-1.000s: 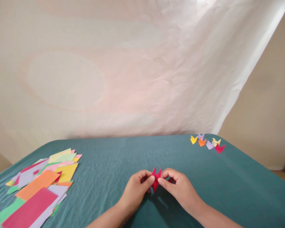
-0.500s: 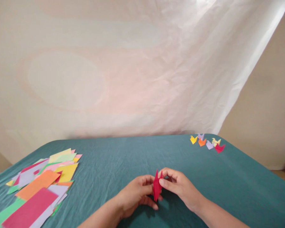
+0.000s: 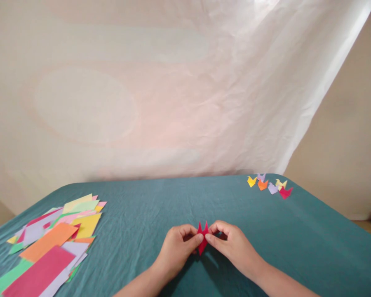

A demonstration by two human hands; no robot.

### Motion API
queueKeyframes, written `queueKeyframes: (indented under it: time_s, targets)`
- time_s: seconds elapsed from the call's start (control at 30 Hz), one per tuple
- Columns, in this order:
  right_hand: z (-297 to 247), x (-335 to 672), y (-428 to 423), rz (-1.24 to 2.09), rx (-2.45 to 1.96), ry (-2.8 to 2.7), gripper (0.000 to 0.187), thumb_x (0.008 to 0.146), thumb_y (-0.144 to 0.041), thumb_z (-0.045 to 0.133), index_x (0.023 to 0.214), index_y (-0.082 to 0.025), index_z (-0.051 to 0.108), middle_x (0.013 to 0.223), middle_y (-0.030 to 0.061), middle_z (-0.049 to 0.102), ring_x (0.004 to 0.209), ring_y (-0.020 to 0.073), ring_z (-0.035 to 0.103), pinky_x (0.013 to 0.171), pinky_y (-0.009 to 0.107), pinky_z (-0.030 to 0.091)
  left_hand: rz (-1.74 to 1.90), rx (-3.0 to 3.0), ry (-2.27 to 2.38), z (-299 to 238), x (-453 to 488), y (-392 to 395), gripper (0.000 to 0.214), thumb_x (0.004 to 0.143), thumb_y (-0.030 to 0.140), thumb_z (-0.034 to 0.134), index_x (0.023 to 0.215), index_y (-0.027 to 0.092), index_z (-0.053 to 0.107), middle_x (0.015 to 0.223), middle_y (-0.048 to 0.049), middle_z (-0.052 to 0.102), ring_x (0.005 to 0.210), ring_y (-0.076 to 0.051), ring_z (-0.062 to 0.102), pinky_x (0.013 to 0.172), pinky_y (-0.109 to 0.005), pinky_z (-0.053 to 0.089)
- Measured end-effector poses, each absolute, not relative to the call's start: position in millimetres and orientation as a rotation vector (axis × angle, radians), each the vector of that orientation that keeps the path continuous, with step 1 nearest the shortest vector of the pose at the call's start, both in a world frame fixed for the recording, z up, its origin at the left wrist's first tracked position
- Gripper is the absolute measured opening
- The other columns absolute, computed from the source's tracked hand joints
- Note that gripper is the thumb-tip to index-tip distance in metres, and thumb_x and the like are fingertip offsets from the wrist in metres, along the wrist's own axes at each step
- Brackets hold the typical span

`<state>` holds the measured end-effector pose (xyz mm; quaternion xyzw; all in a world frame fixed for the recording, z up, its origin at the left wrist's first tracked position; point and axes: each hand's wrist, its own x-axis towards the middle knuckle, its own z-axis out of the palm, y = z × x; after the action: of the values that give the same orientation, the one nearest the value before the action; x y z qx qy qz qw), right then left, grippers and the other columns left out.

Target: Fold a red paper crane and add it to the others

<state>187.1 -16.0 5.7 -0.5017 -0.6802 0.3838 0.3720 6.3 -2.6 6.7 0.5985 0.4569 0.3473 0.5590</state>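
Observation:
A small red folded paper point(image 3: 202, 245) with two narrow points at its top and one at the bottom is held above the cloth, low in the middle of the head view. My left hand point(image 3: 179, 247) pinches its left side between thumb and fingers. From the other side my right hand point(image 3: 230, 245) pinches the right edge, thumb in front. Both thumb tips nearly meet over the paper. The fingertips behind it are mostly hidden.
A teal cloth point(image 3: 136, 222) covers the table. Loose coloured paper sheets point(image 3: 49, 241) lie piled at the left. Several folded paper birds point(image 3: 262, 185), in yellow, orange, lilac and red, stand at the far right. Behind the table hangs a pale sheet point(image 3: 173, 103).
My left hand has moved up and closed its thumb onto the paper's left side. The red paper has turned, so both top points now show side by side.

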Motion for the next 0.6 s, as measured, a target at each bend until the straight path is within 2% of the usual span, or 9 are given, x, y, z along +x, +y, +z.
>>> queueKeyframes:
  time_s: [0.1, 0.23, 0.4, 0.6]
  targets:
    - [5.9, 185.1, -15.9, 0.955, -1.307, -1.769, 0.016, 0.082, -0.026, 0.059, 0.071, -0.016, 0.063, 0.071, 0.0008, 0.064, 0.069, 0.0150, 0.057, 0.064, 0.023, 0.042, 0.787, 1.425, 1.079, 5.0, 4.8, -1.2, 0.021, 0.073, 0.033, 0.065, 0.073, 0.011, 0.065, 0.064, -0.0022, 0.063, 0.058, -0.013, 0.054, 0.057, -0.023, 0.041]
    - [7.5, 186.2, -15.9, 0.967, -1.274, -1.810, 0.017, 0.082, -0.028, 0.061, 0.071, -0.016, 0.064, 0.071, 0.0007, 0.063, 0.068, 0.0149, 0.057, 0.063, 0.023, 0.042, 0.760, 1.462, 1.135, 2.5, 2.4, 0.3, 0.020, 0.072, 0.031, 0.065, 0.067, 0.011, 0.065, 0.060, -0.0010, 0.061, 0.056, -0.012, 0.052, 0.055, -0.022, 0.038]
    - [12.7, 192.3, -14.9, 0.989, -1.220, -1.796, 0.010, 0.082, -0.027, 0.062, 0.081, -0.018, 0.067, 0.082, 0.0015, 0.067, 0.077, 0.0159, 0.061, 0.066, 0.023, 0.043, 0.723, 1.544, 1.141, 4.5, 1.5, -2.4, 0.019, 0.075, 0.030, 0.062, 0.069, 0.012, 0.067, 0.063, -0.0006, 0.062, 0.058, -0.012, 0.052, 0.056, -0.022, 0.037]
    - [14.3, 192.0, -15.6, 0.977, -1.243, -1.785, 0.011, 0.081, -0.025, 0.061, 0.074, -0.017, 0.066, 0.077, 0.0009, 0.067, 0.073, 0.0151, 0.060, 0.066, 0.023, 0.043, 0.732, 1.730, 1.194, 12.9, 2.4, -4.6, 0.017, 0.073, 0.028, 0.063, 0.064, 0.015, 0.070, 0.066, -0.0003, 0.062, 0.065, -0.014, 0.055, 0.064, -0.022, 0.039]
